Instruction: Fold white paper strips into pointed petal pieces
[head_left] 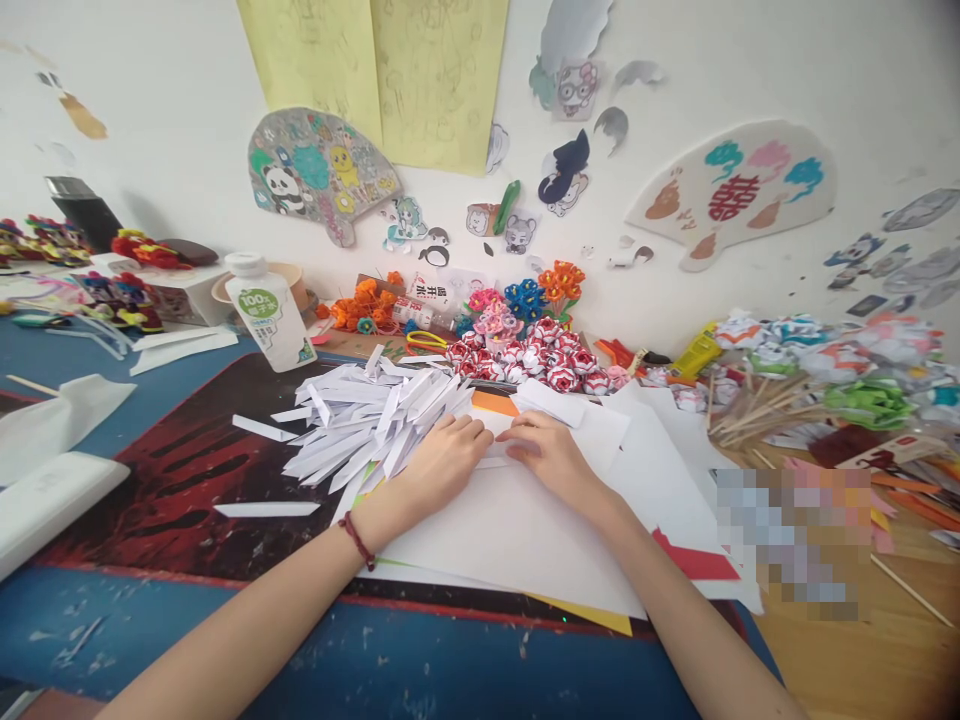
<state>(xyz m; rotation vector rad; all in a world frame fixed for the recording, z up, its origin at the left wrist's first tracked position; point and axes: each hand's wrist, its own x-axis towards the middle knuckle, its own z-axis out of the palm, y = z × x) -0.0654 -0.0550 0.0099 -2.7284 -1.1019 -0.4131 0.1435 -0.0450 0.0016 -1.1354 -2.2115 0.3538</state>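
Note:
My left hand (448, 458), a dark red cord bracelet at its wrist, has its fingers curled over a small folded strip of white paper (498, 457). Facing it, my right hand (551, 458) presses the strip's other end with thumb and fingers bent. Under both hands lies a stack of large white paper sheets (510, 540), with coloured edges peeping out. Just left of my hands is a heap of folded white paper strips (367, 415). One loose folded strip (266, 510) lies apart on the dark mat (187, 450). My fingers partly hide the strip being worked.
Behind the paper stand red-and-white paper flowers (555, 355) and blue flowers (525, 297). A white bottle (270, 315) is at the back left, a white case (56, 505) at the left edge. Wooden sticks (765, 410) and coloured paper flowers (870, 400) crowd the right.

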